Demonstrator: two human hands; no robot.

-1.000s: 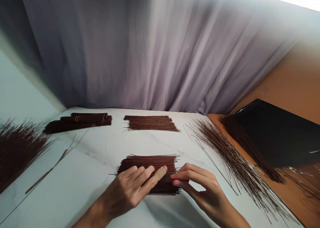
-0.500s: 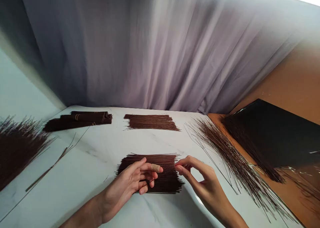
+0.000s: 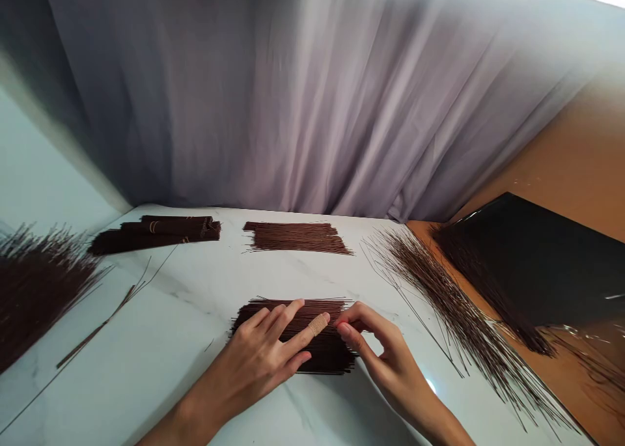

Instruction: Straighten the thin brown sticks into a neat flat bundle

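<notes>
A dense layer of thin dark brown sticks point(image 3: 333, 351) lies flat and roughly parallel in front of me. My left hand point(image 3: 263, 345) is palm down over its left and middle part, fingers spread, with a tan bandage point(image 3: 319, 324) around one finger. Whether those fingers press on the sticks or hover just above I cannot tell. Over the right end of the layer, my right hand point(image 3: 385, 342) has thumb and forefinger pinched together. Anything between these fingertips is too small to make out.
Farther back lies another flat layer of sticks point(image 3: 297, 237). Tied dark bundles point(image 3: 170, 228) are at back left, a big heap point(image 3: 39, 290) at far left. Loose long sticks point(image 3: 449, 296) spread along the right edge, beside a black sheet point(image 3: 541, 264). A grey curtain point(image 3: 273, 107) hangs behind.
My left hand has turned from palm sideways, fingers curled, to palm down with fingers spread over the sticks. My right hand has shifted slightly left, still pinched.
</notes>
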